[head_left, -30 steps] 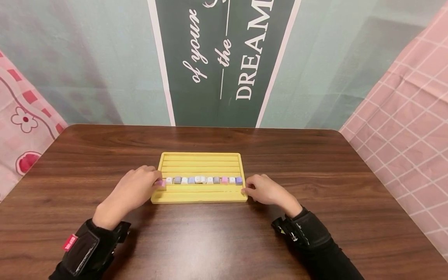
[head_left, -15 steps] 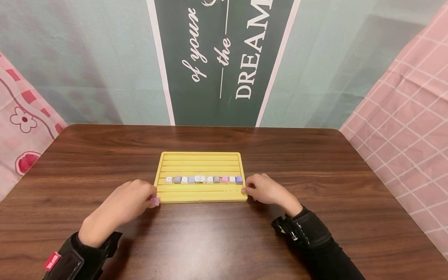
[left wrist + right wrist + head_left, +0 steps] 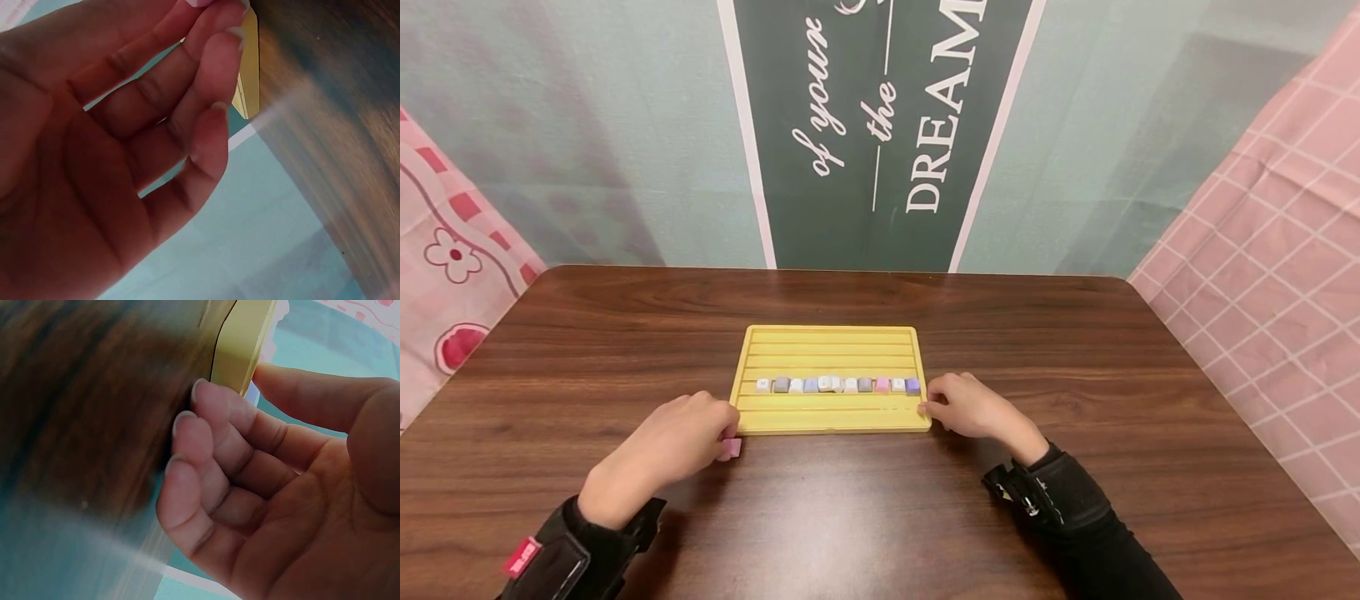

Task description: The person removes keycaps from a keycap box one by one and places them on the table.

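Note:
In the head view a pink keycap is pinched by the fingertips of my left hand, just off the near left corner of the yellow ridged tray. Whether the keycap touches the table cannot be told. A row of white, grey, pink and purple keycaps lies along one groove of the tray. My right hand grips the tray's right edge; the right wrist view shows the thumb on one face and curled fingers at the other. The left wrist view catches only a sliver of the pink keycap.
The tray lies flat on a dark brown wooden table. Behind it hangs a cloth backdrop with white lettering. Pink patterned cloth borders the table on both sides.
My left hand has taken the pink keycap from the row's left end and drawn it toward me, past the tray's near left corner. My right hand stays on the tray edge.

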The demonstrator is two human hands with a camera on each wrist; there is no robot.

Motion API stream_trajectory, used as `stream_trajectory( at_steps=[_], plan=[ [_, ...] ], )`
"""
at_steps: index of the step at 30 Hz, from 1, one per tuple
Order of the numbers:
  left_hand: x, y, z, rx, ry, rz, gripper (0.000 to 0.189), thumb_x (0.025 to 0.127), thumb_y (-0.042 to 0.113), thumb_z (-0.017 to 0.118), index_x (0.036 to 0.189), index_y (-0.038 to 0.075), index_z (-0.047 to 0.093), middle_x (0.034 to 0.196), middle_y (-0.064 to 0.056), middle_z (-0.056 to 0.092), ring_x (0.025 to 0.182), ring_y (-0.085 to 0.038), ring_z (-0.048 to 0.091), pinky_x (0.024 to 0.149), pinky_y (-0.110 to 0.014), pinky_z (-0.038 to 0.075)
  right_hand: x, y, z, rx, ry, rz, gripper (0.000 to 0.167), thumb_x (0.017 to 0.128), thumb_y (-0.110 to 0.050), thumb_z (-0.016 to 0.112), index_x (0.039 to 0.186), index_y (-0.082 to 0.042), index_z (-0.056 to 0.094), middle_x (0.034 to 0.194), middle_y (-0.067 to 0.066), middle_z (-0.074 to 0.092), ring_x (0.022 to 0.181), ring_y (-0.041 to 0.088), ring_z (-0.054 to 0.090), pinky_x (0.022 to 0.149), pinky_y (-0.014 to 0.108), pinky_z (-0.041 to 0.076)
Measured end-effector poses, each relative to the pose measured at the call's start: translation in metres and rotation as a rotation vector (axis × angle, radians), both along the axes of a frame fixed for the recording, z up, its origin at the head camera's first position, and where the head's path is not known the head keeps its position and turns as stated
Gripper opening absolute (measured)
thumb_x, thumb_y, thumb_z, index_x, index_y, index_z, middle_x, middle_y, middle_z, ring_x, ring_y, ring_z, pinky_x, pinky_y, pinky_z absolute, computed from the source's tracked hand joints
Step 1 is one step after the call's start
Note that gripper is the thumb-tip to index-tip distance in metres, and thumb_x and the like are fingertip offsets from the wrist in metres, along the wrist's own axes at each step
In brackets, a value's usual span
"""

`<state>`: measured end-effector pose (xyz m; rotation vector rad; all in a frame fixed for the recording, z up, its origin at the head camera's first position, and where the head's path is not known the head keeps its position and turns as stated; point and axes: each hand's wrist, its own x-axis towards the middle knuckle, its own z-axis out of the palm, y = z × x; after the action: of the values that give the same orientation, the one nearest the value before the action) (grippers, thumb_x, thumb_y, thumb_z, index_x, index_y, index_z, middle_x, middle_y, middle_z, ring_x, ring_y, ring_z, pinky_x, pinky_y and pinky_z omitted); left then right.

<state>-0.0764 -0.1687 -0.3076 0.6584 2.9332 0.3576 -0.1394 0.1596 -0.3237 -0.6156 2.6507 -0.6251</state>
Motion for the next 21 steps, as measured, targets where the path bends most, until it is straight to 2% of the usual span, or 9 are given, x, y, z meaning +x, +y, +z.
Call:
stream_trajectory(
  at_steps=[13, 21],
  plan=[
    [-0.0003, 0.0015, 0.0013, -0.01, 0.006, 0.023, 0.028, 0.075, 0.014, 0.074, 0.062, 0.016, 0.049, 0.055, 0.005, 0.041, 0.051, -0.011, 0.037, 0.048, -0.028, 0.033, -0.0003, 0.0, -0.0004, 0.005, 0.002, 0.0, 0.025, 0.09, -0.016, 0.059, 0.066, -0.01, 0.055, 0.055, -0.001, 0.049, 0.047, 0.011, 0.044, 0.048, 0.026, 0.036],
    [-0.0009, 0.0025, -0.0009, -0.011, 0.038, 0.015, 0.027, 0.075, 0.01, 0.074, 0.063, 0.014, 0.049, 0.056, 0.004, 0.042, 0.051, -0.012, 0.037, 0.048, -0.027, 0.033, -0.0002, -0.0008, -0.0002, 0.016, 0.002, -0.011, 0.025, 0.089, -0.016, 0.059, 0.066, -0.01, 0.055, 0.055, -0.001, 0.049, 0.047, 0.011, 0.044, 0.048, 0.026, 0.036]
  ],
)
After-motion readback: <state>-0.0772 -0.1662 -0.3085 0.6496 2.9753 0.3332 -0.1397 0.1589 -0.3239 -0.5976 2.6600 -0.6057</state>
